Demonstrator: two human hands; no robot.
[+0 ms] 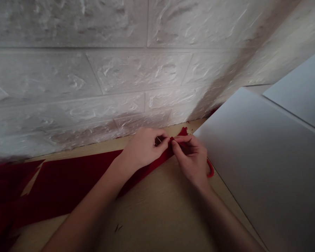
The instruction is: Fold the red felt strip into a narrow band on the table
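Note:
A long dark red sheet, cloth or paper, lies across the wooden surface and narrows toward the right. At its right end, my left hand pinches the red material between thumb and forefinger. Fingertip to fingertip with it, my right hand pinches the same small red bit. Just beyond the fingers is a ragged red tip. A red loop, perhaps a scissors handle, shows from behind my right hand; the rest of it is hidden.
A white wall with a raised brick pattern rises behind the wooden surface. On the right stands a large white panel or box. More red pieces are piled at the left edge. Small dark scraps lie near the front.

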